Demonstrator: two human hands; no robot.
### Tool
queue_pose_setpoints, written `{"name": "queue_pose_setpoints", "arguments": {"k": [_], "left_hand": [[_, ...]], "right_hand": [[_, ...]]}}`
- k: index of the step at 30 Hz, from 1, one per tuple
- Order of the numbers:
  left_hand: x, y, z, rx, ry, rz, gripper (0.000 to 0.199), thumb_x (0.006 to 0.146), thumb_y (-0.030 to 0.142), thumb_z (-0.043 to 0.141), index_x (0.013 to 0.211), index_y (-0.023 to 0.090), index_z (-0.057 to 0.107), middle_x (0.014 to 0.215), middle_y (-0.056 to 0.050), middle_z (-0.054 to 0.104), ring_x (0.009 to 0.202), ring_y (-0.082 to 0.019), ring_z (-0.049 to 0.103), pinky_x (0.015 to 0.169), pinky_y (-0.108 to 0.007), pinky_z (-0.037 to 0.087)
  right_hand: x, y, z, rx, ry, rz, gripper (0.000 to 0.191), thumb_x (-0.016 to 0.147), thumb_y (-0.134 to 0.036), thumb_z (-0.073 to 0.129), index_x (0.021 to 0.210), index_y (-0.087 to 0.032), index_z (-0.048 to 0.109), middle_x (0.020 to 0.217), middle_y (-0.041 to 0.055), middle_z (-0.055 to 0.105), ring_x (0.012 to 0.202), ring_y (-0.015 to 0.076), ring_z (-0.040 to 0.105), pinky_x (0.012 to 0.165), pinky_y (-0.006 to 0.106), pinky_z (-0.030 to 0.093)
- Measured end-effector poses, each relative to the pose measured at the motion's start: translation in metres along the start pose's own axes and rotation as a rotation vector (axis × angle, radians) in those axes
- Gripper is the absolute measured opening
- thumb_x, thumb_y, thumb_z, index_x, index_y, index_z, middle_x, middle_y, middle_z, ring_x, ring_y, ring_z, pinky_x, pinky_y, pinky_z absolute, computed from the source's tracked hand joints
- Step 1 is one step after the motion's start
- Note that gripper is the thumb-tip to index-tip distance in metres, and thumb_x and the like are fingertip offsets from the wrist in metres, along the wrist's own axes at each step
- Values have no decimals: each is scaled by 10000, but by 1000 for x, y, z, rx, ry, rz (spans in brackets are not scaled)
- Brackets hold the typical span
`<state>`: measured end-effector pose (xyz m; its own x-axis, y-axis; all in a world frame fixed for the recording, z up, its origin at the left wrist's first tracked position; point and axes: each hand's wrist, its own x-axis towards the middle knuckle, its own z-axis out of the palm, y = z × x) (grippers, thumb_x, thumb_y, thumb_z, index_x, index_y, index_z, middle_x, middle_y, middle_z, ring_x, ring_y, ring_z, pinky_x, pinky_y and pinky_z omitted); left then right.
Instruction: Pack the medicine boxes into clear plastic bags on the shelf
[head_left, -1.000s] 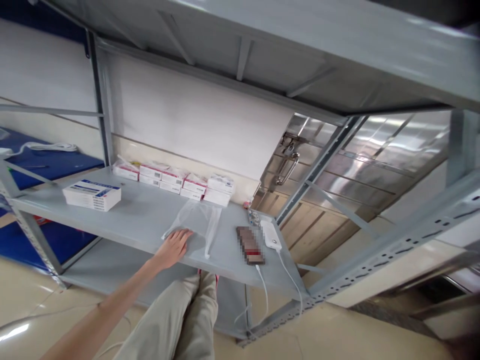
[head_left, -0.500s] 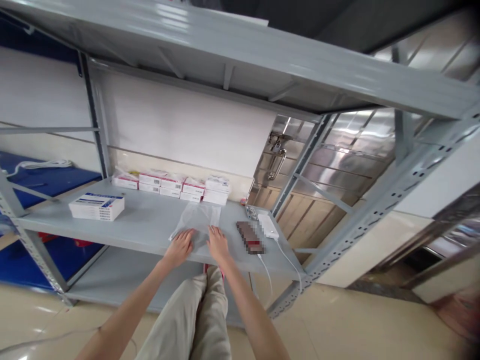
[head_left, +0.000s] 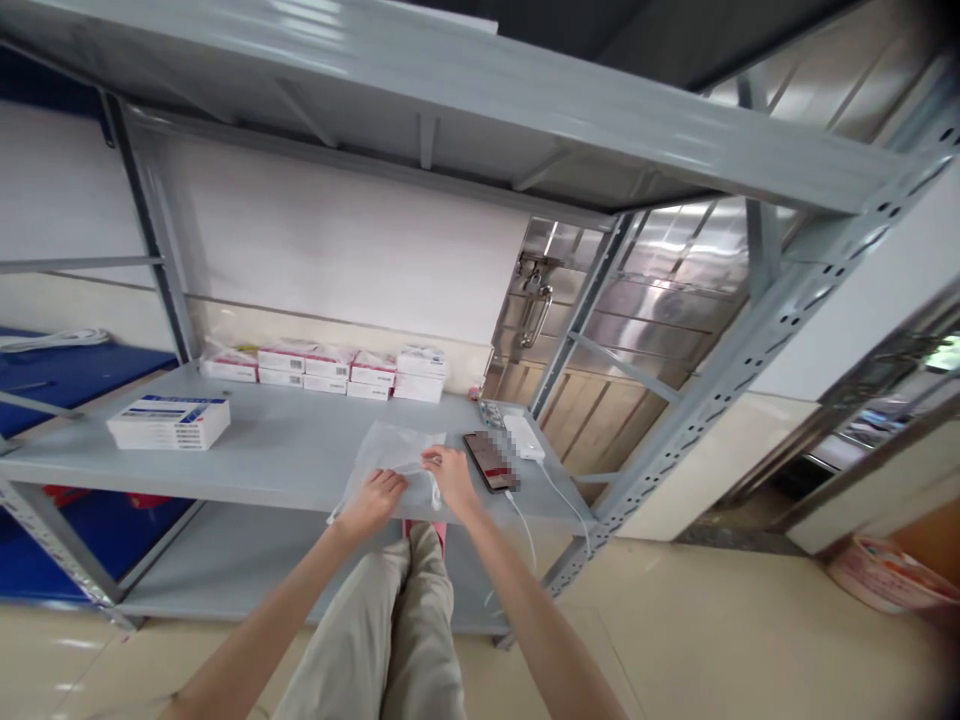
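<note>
A thin translucent plastic bag (head_left: 381,448) lies on the grey metal shelf (head_left: 292,462), near its front edge. My right hand (head_left: 451,476) pinches the bag's right side, and a crumpled fold hangs below its fingers. On the lower part of the bag rests my left hand (head_left: 379,498), its fingers extended and slightly bent. Just right of my right hand is a dark, partly blurred phone-like device (head_left: 480,452) with a white cable plugged in.
Along the back stand several small white-and-pink boxes (head_left: 324,366), some wrapped in plastic. A stack of white-and-blue boxes (head_left: 171,422) sits at the left. A white power bank-like block (head_left: 523,438) with a cable lies at the right. Overhead runs the upper shelf beam (head_left: 450,85).
My right hand has gone from lying on the bag to pinching its right side, which is now folded and lifted. My left hand has shifted slightly right. The view has turned a little.
</note>
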<state>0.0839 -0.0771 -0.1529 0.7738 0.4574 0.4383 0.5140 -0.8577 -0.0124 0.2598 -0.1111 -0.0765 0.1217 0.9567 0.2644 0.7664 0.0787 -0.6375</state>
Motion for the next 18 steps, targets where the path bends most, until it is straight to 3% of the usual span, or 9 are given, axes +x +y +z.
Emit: {"name": "queue_pose_setpoints", "arguments": {"k": [4, 8, 14, 18], "left_hand": [[8, -6, -9, -2, 69, -106, 377, 891, 75, 337, 1194, 188, 530, 1149, -108, 597, 1043, -244, 549, 862, -387, 420], [4, -20, -6, 55, 121, -177, 400, 900, 96, 322, 1249, 193, 492, 1211, -118, 574, 1139, -255, 512, 910, -399, 406], [-4, -42, -10, 81, -63, -195, 379, 881, 118, 351, 1181, 192, 571, 1067, -111, 673, 921, -241, 634, 849, -394, 444], [-7, -43, -21, -33, -103, -110, 434, 918, 204, 318, 1309, 210, 507, 1143, -96, 678, 985, -221, 643, 900, -371, 446]], "right_hand": [[0, -4, -2, 60, 37, -69, 101, 757, -97, 653, 762, -179, 711, 831, 45, 737, 805, 170, 669, 786, 255, 475], [-1, -6, 7, 61, -7, -71, 116, 696, -80, 691, 643, -181, 670, 755, 18, 710, 748, 156, 641, 746, 254, 466], [-1, -7, 17, 44, -61, -109, 133, 638, -97, 756, 667, -171, 650, 757, 8, 681, 756, 152, 614, 726, 245, 447], [-1, -2, 18, 68, -70, -95, 138, 737, -113, 685, 861, -173, 693, 838, 34, 697, 810, 158, 632, 775, 253, 453]]}}
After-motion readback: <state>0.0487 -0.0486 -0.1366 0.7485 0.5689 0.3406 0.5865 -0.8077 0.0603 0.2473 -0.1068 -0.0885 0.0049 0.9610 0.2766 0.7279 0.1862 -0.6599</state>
